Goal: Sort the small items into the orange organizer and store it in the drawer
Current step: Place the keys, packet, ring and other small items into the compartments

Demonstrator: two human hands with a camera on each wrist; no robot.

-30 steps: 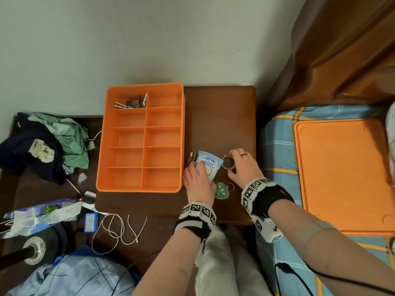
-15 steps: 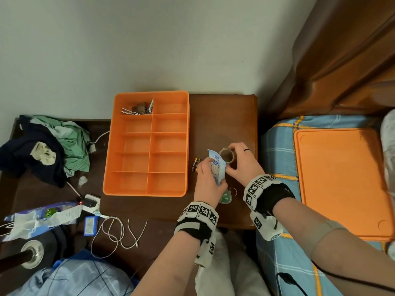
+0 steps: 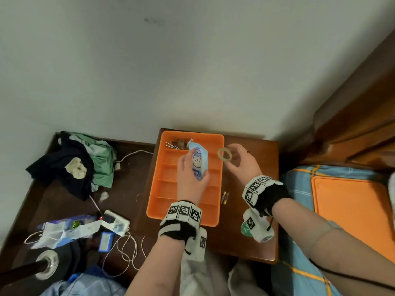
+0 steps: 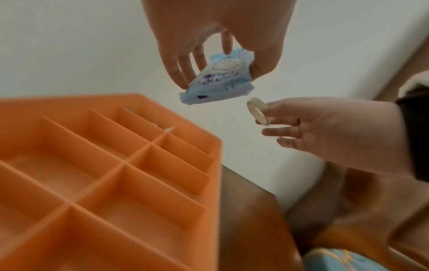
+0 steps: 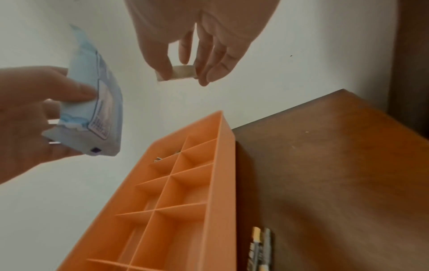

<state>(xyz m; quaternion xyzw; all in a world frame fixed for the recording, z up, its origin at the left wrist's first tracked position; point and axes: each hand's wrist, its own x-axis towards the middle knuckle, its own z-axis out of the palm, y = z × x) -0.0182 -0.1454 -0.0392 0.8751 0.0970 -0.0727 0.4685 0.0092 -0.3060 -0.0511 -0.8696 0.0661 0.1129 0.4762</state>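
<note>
The orange organizer (image 3: 162,210) with several compartments lies on the brown nightstand (image 3: 252,210). My left hand (image 3: 189,178) holds a blue tissue pack (image 3: 198,162) in the air above the organizer's middle compartments; in the left wrist view the tissue pack (image 4: 218,82) is pinched between fingers and thumb. My right hand (image 3: 241,161) pinches a small beige tape roll (image 3: 224,154) above the organizer's far right corner; the right wrist view shows the tape roll (image 5: 180,72). Keys and small items (image 3: 176,144) lie in the far left compartment.
Two small batteries (image 3: 225,197) lie on the nightstand right of the organizer. A green keychain (image 3: 245,229) lies under my right wrist. An orange lid (image 3: 350,214) rests on the bed at right. Clothes (image 3: 72,163), cables (image 3: 126,251) and a power strip (image 3: 114,223) clutter the left.
Both hands have lifted off the nightstand and moved over the organizer, the left carrying the tissue pack, the right carrying the tape roll. The camera has tilted upward.
</note>
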